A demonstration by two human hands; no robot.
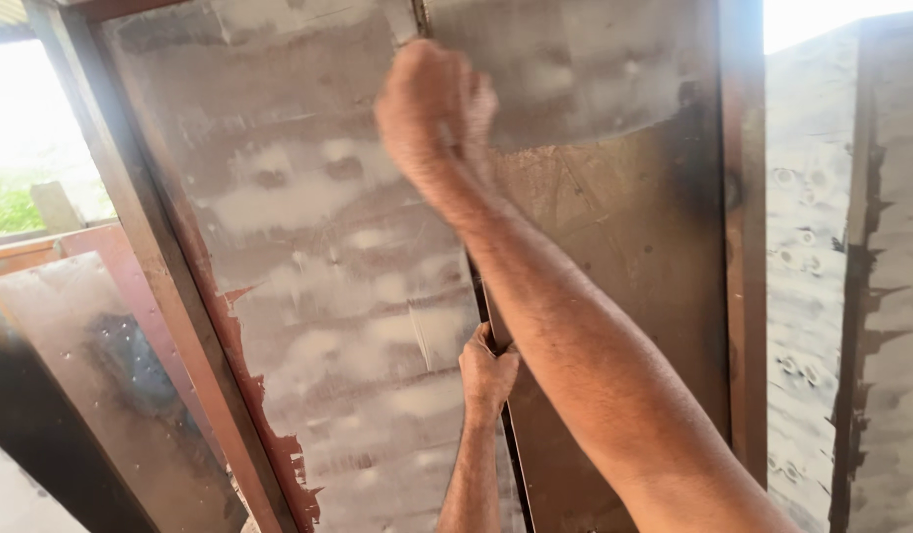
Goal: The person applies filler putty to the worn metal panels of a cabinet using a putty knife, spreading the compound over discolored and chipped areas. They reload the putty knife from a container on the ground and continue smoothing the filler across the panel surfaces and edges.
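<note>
While both hands (466, 227) grip its edge, grey panel (318, 296) stands upright.

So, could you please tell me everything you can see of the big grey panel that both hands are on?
The grey panel is a tall flat sheet, standing nearly upright and leaning slightly, coated in patchy grey-white filler or primer with pale smears. A reddish-brown frame borders its left side, where the coating ends raggedly. The left hand grips its right edge low down; the right hand, fisted and blurred, is at its upper part. A browner, partly coated panel stands beside it.
</note>
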